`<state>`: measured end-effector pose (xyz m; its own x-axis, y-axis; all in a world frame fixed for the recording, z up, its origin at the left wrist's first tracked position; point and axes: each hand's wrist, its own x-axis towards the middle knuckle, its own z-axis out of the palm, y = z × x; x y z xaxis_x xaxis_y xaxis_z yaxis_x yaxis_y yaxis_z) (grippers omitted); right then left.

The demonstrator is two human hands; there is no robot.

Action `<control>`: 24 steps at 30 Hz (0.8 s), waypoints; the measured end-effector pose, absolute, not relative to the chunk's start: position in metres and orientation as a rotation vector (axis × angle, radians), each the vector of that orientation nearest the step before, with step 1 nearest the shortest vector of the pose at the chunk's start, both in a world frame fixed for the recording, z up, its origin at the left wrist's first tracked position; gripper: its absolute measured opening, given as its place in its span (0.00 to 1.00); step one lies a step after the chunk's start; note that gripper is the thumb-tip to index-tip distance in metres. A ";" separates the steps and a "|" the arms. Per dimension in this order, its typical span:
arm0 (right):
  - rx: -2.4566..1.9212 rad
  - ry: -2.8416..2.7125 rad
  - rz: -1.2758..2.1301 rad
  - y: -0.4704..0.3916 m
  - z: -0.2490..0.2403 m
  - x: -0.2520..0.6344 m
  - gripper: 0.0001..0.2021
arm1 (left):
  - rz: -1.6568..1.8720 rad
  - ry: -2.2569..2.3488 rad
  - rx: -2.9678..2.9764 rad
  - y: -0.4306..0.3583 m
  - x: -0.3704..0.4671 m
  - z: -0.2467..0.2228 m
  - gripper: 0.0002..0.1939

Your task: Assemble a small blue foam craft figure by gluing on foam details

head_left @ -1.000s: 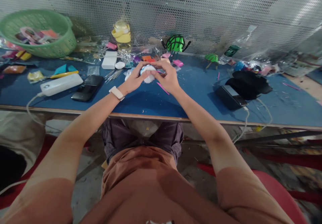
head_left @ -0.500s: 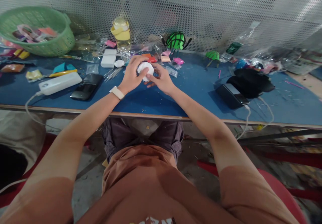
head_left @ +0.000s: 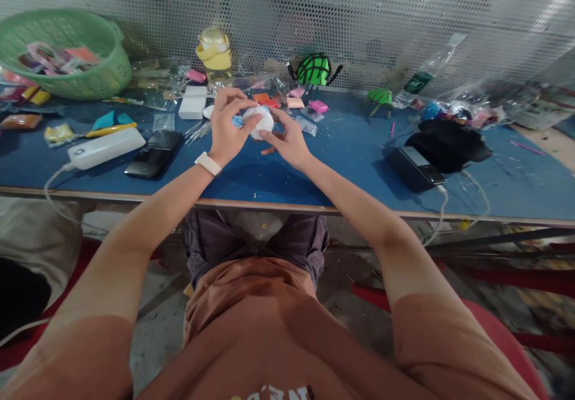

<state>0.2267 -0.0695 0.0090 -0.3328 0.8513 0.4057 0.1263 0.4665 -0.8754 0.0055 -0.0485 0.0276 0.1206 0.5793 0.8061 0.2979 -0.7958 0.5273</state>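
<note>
A round white lump (head_left: 264, 121), apparently soft modelling clay, is held a little above the blue table (head_left: 269, 181). Light blue shows at its left edge. My left hand (head_left: 227, 129) grips the lump from the left, thumb across its front and fingers curled over behind. From the right, my right hand (head_left: 291, 141) has its thumb on the lump's lower right side and its fingers around the far side, partly hidden. Just left of my left hand are a small white oval piece (head_left: 207, 112) and a bundle of thin metal-looking sticks (head_left: 196, 132).
A green basket (head_left: 103, 79) of packets stands back left, near a yellow-banded bottle (head_left: 215, 58). A power bank (head_left: 108, 148) and a phone (head_left: 153, 154) lie left. Green turtle-like figures (head_left: 314, 69) stand behind; a black box-shaped device (head_left: 413, 169) with a cable lies right.
My left hand's fingers have lifted and shifted slightly left on the white lump. The lump has turned, showing light blue at its left edge. My right hand stays nearly in place.
</note>
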 end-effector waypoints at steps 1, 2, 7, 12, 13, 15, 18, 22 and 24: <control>-0.845 -1.767 0.953 -0.069 0.009 0.227 0.56 | 1.713 0.872 2.157 -0.049 0.006 0.028 0.28; -0.854 -1.769 0.953 -0.068 0.008 0.227 0.55 | 1.692 0.880 2.154 -0.050 0.006 0.028 0.28; -0.868 -1.768 0.930 -0.064 0.004 0.227 0.52 | 1.703 0.888 2.137 -0.052 0.008 0.030 0.29; -0.884 -1.745 0.939 -0.066 0.007 0.227 0.51 | 1.699 0.835 2.125 -0.050 0.009 0.030 0.29; -0.884 -1.732 0.939 -0.067 0.008 0.227 0.51 | 1.723 0.845 2.142 -0.050 0.009 0.030 0.29; -0.882 -1.724 0.938 -0.068 0.010 0.227 0.50 | 1.781 0.869 2.188 -0.050 0.010 0.029 0.28; -0.883 -1.741 0.925 -0.066 0.009 0.229 0.49 | 1.813 0.884 2.248 -0.050 0.009 0.029 0.28; -0.887 -1.761 0.887 -0.061 0.004 0.231 0.49 | 1.776 0.883 2.283 -0.050 0.008 0.028 0.27; -0.893 -1.771 0.861 -0.059 0.002 0.233 0.49 | 1.747 0.867 2.270 -0.050 0.007 0.028 0.28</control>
<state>0.2327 -0.0589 0.0024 -0.2914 0.8575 0.4240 0.1964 0.4875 -0.8508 0.0069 -0.0495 0.0277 0.1550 0.5238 0.8376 0.3504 -0.8219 0.4491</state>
